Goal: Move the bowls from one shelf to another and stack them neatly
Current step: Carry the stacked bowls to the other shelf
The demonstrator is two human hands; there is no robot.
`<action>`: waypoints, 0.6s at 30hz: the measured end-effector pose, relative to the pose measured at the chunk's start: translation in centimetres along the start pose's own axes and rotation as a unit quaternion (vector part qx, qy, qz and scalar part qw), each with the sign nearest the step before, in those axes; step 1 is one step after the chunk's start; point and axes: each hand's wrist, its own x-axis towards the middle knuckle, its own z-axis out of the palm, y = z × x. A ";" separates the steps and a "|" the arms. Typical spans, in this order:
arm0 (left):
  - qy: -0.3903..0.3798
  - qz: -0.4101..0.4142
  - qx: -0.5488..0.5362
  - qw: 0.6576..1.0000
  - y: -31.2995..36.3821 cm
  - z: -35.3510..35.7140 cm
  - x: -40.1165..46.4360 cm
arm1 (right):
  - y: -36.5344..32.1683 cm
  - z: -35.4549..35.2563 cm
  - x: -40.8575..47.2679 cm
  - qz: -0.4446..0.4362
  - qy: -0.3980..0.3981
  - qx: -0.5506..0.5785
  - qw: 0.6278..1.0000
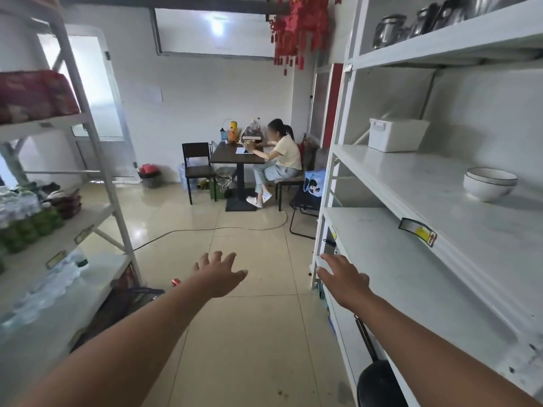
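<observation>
Two white bowls (pixel 490 183) with dark rims are stacked on the middle board of the white shelf unit (pixel 417 183) at the right. My left hand (pixel 221 274) reaches forward over the floor, fingers spread, holding nothing. Over the front corner of the lower board floats my right hand (pixel 343 279), fingers straight and empty. Both hands are well below and left of the bowls.
A white lidded box (pixel 395 135) stands behind the bowls. Steel pots (pixel 411 26) line the top board. A black pan (pixel 379 380) hangs low at the right. The left rack (pixel 88 218) holds bottles and packets. A person sits at a table (pixel 238 155) ahead; a cable crosses the floor.
</observation>
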 end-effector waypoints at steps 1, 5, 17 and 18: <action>-0.005 -0.002 -0.001 1.000 -0.5 -0.2 0.9 | -0.3 0.2 0.8 0.001 -0.003 -0.004 1.000; 0.001 -0.001 -0.009 1.000 -1.2 -0.8 5.1 | -0.9 1.1 5.0 0.018 0.003 0.021 1.000; -0.015 -0.034 -0.020 0.999 0.0 -2.3 21.2 | -0.7 2.3 22.9 -0.005 -0.009 0.025 1.000; -0.013 -0.038 -0.018 0.999 0.0 -2.7 22.7 | -0.6 2.3 24.4 -0.007 -0.012 0.029 0.999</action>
